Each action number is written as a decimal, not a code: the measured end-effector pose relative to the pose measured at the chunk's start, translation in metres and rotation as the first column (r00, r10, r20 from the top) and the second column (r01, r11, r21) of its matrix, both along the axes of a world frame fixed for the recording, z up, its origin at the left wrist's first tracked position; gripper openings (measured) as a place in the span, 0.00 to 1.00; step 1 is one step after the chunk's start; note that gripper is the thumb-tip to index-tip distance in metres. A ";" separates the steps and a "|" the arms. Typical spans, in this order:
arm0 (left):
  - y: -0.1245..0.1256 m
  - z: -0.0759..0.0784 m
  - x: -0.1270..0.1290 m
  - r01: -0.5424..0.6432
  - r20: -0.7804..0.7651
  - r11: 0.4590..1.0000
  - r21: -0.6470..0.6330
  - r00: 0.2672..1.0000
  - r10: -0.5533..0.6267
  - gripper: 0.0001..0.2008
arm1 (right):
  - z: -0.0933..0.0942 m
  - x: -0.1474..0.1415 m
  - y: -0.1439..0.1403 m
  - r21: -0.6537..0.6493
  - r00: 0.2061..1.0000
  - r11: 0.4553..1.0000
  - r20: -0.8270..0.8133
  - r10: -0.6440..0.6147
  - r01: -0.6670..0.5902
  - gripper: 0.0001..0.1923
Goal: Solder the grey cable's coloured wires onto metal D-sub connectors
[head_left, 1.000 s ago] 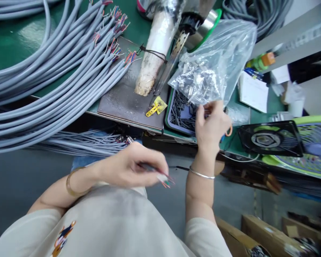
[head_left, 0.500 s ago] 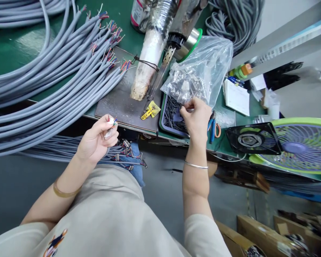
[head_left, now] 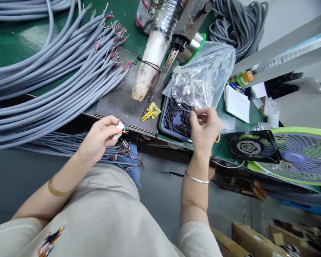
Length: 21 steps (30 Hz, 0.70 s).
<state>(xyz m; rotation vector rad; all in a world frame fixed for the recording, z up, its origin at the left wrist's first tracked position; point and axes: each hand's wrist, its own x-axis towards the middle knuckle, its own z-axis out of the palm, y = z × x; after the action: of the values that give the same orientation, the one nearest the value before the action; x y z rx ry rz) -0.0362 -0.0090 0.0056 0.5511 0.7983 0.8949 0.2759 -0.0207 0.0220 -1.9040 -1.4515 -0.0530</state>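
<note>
— What's the left hand (head_left: 97, 139) got?

— Its fingers (head_left: 115, 125) are pinched shut on the stripped end of a grey cable (head_left: 119, 126), coloured wire tips poking out past the fingertips. It's held just in front of the counter (head_left: 13, 43) edge, above the lap.

— And the right hand (head_left: 204, 128)?

— Over the near end of the dark tray of small black sleeves (head_left: 176, 117), right under the clear plastic bag of metal connectors (head_left: 200, 80). Thumb and forefinger are nipped together on something tiny; too small for me to say what.

— The counter itself?

— Green top, with a big sweep of grey cables (head_left: 50, 82) on the left, ends stripped. A dark metal plate (head_left: 120, 103) sits in the middle, a yellow clip (head_left: 151, 111) on it. A green-rimmed fan (head_left: 296, 157) lies at the right. Finished cable ends with connectors (head_left: 127, 153) hang over the lap, and cardboard boxes (head_left: 254, 239) sit on the floor.
</note>
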 end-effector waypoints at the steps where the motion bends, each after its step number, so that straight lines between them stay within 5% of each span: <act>1: 0.000 -0.001 0.002 -0.029 -0.028 0.999 0.021 0.999 0.030 0.10 | 0.006 -0.004 -0.007 0.051 1.000 0.999 0.001 -0.014 0.014 0.05; 5: -0.001 -0.002 0.011 -0.060 -0.077 0.994 0.096 0.995 0.068 0.11 | 0.027 -0.033 -0.034 0.278 0.999 0.960 -0.033 0.008 0.001 0.06; 7: -0.001 -0.002 0.014 -0.032 -0.081 0.991 0.130 0.996 0.043 0.12 | 0.031 -0.053 -0.043 0.294 0.987 0.955 -0.141 0.078 -0.034 0.08; 13: -0.003 -0.002 0.019 -0.011 -0.114 0.971 0.241 0.993 0.039 0.14 | 0.014 -0.105 -0.050 0.328 0.924 0.939 -0.319 0.214 -0.104 0.08; 21: -0.002 -0.002 0.023 0.015 -0.138 0.954 0.299 0.990 0.028 0.14 | 0.003 -0.121 -0.041 0.295 0.860 0.942 -0.426 0.281 -0.162 0.11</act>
<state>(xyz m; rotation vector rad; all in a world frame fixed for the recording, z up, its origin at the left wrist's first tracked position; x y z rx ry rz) -0.0128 -0.0109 0.0040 0.8867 0.7967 0.9984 0.1552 -0.0618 0.0245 -1.4074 -1.2539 0.2987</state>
